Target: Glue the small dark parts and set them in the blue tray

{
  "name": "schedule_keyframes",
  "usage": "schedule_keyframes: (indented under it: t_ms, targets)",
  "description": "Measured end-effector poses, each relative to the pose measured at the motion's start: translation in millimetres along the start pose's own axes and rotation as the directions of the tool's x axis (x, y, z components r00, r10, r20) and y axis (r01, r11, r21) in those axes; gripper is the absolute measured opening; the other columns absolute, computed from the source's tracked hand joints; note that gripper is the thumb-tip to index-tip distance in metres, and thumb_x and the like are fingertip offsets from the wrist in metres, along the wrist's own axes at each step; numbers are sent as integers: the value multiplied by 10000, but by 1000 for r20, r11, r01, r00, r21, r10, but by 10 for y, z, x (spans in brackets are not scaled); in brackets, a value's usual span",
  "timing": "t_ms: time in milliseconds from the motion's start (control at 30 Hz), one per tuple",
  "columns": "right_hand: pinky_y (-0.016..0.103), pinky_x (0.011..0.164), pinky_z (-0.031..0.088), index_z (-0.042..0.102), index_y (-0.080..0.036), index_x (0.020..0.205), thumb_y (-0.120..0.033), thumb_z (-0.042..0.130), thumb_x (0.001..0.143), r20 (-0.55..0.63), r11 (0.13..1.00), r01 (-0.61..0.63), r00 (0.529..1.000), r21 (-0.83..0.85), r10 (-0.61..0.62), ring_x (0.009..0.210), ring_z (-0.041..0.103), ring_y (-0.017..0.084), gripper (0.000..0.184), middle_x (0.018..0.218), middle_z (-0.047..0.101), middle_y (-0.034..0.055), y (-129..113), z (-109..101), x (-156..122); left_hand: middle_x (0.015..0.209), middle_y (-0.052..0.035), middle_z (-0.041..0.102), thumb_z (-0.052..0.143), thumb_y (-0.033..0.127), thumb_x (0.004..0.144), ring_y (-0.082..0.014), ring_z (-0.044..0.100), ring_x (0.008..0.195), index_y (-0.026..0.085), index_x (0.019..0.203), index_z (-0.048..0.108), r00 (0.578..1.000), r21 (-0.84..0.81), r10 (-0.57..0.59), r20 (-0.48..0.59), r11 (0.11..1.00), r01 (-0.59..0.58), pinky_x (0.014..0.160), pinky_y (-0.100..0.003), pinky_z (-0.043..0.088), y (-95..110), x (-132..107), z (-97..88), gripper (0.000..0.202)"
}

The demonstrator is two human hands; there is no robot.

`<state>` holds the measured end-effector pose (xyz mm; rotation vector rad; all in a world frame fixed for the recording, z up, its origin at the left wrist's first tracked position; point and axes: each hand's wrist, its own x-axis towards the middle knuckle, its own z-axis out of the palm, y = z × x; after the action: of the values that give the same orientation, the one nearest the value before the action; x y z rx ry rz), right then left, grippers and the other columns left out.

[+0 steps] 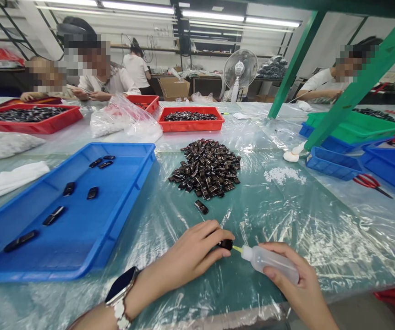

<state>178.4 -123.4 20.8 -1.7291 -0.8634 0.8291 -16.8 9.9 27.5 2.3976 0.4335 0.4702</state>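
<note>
Between the fingers and thumb of my left hand (pixel 197 250) is a small black car-shaped piece (pixel 226 244), partly hidden by the fingers. My right hand (pixel 297 279) is wrapped round a translucent squeeze bottle (pixel 275 263) lying nearly level. Its thin yellow nozzle (pixel 237 249) points left, with the tip at the black piece; whether it touches I cannot tell. Beyond my hands lies a heap of similar black pieces (pixel 207 169), and one single piece (pixel 201 206) sits just in front of the heap.
On the left stands a blue tray (pixel 115 238) with several black pieces. White bits (pixel 284 175), red-handled scissors (pixel 372 182) and a small blue bin (pixel 335 163) lie right, near a green post (pixel 355 87). A red tray (pixel 190 127) is behind the heap. Other people sit across the table.
</note>
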Motion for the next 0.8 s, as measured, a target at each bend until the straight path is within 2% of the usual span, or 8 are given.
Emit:
schedule_keyframes:
  t_ms: [433, 800]
  targets:
    - [226, 576, 367, 731, -332, 886, -547, 717, 710, 20, 1000, 18, 1000, -4, -18, 809, 576, 182, 279, 941, 660, 11, 35, -23, 22, 1053, -41, 554, 404, 322, 1031, -165, 537, 897, 229, 1208, 493, 1000, 1, 18, -4, 1000, -18, 730, -285, 418, -10, 4, 8, 218]
    - [216, 562, 343, 730, -358, 873, -449, 694, 728, 30, 998, 59, 998, -1, -59, 729, 570, 136, 175, 914, 679, -28, -22, -16, 23, 1061, -37, 557, 409, 322, 1029, -172, 544, 905, 233, 1203, 489, 1000, -5, -4, 14, 1000, 4, 735, -299, 431, 14, 5, -7, 211]
